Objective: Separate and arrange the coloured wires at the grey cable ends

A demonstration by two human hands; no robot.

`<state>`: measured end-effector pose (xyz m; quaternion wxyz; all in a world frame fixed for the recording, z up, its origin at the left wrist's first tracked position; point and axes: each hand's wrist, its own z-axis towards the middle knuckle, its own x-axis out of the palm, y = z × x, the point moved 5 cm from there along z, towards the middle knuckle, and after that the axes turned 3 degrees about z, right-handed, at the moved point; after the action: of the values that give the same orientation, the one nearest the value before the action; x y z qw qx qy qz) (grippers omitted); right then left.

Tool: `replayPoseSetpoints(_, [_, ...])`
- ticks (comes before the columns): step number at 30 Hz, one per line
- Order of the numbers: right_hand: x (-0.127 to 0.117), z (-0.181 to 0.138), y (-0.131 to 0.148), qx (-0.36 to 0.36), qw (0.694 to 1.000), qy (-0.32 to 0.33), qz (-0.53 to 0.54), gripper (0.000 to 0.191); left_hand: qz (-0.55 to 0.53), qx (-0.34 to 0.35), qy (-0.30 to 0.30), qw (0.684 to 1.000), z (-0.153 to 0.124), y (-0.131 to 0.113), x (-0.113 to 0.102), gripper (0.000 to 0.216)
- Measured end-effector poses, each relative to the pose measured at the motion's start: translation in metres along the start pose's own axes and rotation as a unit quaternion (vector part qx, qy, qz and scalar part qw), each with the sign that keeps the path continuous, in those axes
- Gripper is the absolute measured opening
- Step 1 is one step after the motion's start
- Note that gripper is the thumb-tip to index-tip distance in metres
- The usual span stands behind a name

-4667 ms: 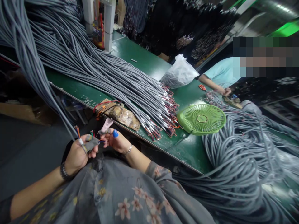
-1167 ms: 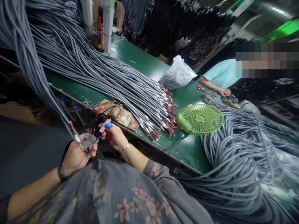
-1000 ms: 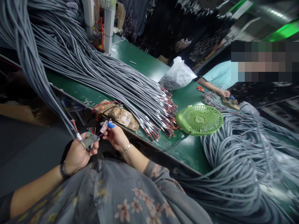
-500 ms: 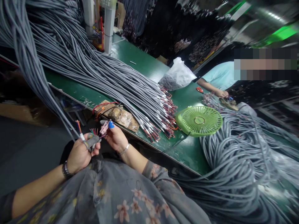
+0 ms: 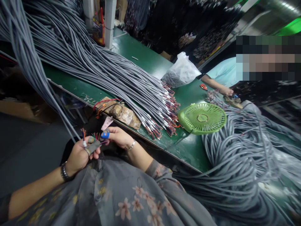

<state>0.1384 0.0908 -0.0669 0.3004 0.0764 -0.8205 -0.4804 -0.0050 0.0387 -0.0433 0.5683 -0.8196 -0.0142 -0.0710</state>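
Low at the left, my left hand (image 5: 81,154) is closed around the end of a grey cable (image 5: 71,133), with grey tape on its fingertips. Thin coloured wires (image 5: 96,136) fan out above those fingers, and an orange-brown bunch stands by the white sleeve (image 5: 84,143). Close beside it, my right hand (image 5: 121,138), blue tape on the thumb, pinches a flat pink piece (image 5: 107,123) whose kind I cannot make out. A purple wire (image 5: 103,142) runs between the two hands; its end is hidden by the right fingers.
Many grey cables (image 5: 105,69) lie along the green table (image 5: 138,47). A taped cardboard piece (image 5: 125,114) rests at its edge. Further right are a green fan (image 5: 202,118), a white plastic bag (image 5: 182,70) and coiled cables (image 5: 230,163). A co-worker's hand (image 5: 227,91) works at the far side.
My right thumb has come down and tilted flatter, nearer the left fingers. The pink piece now points upward above the right hand. The view has shifted slightly.
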Motion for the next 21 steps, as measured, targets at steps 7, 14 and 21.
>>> replayPoseSetpoints(7, [0.01, -0.002, 0.004, -0.061, 0.995, -0.025, -0.071, 0.048, 0.108, -0.032, 0.11, 0.988, 0.006, 0.007, 0.005, 0.027])
replayPoseSetpoints(14, [-0.001, -0.013, -0.008, -0.049, 0.997, -0.058, -0.005, 0.064, -0.02, -0.037, -0.013, 0.999, 0.006, 0.005, -0.001, 0.03])
replayPoseSetpoints(21, [0.01, -0.015, -0.016, -0.118, 0.984, -0.133, 0.009, 0.055, -0.037, -0.055, -0.011, 0.998, 0.009, 0.009, 0.0, 0.032])
